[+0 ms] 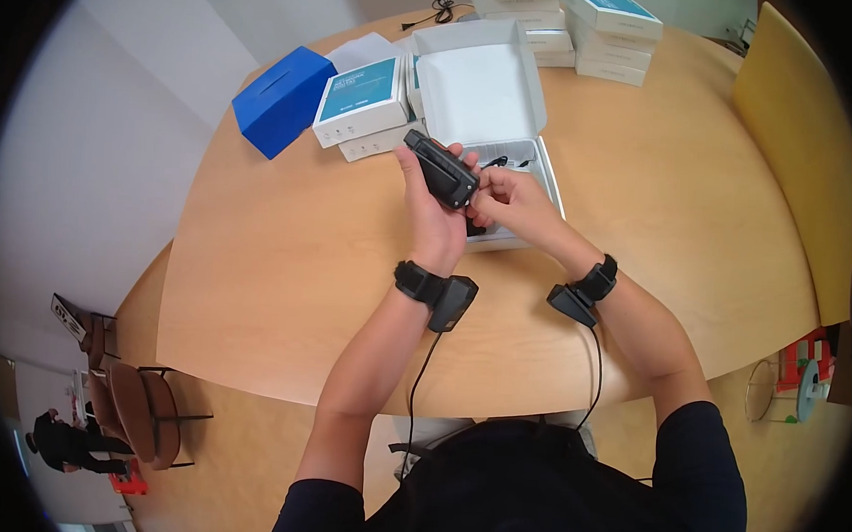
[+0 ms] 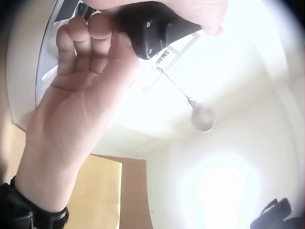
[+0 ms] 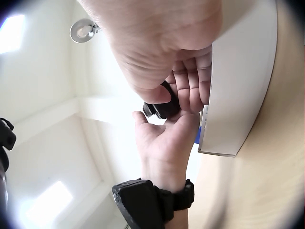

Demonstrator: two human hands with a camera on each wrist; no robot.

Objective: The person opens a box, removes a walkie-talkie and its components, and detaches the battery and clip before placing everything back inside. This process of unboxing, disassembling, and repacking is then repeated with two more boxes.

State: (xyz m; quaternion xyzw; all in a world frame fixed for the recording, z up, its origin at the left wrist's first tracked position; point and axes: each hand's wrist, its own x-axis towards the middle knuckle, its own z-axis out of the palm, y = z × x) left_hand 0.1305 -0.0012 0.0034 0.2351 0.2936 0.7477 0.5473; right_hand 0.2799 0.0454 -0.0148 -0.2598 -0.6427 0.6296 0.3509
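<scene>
Two bare hands are meeting above a desk in the head view, both busy with one black handheld device. The left hand is cradling it, the thumb lying along its left side and the fingers wrapping underneath, their tips showing past the opposite edge. The right hand is pinching at its lower right end with curled fingers. The device is lying tilted in the left palm, over an open white box whose contents the hands are partly covering. A blue box and boxes with teal labels are standing at the back left; stacked white boxes are standing at the rear.

The left wrist view is showing more closely two screws on the device's end, with the right thumb pressing beside them and other right fingers folding inward. The top of the frame is cutting the device off, and glare is washing out the room around a hanging lamp.

The right wrist view is showing the right thumb lying over the device, only a small dark piece appearing above the left palm. The right index fingertip is staying hidden.
</scene>
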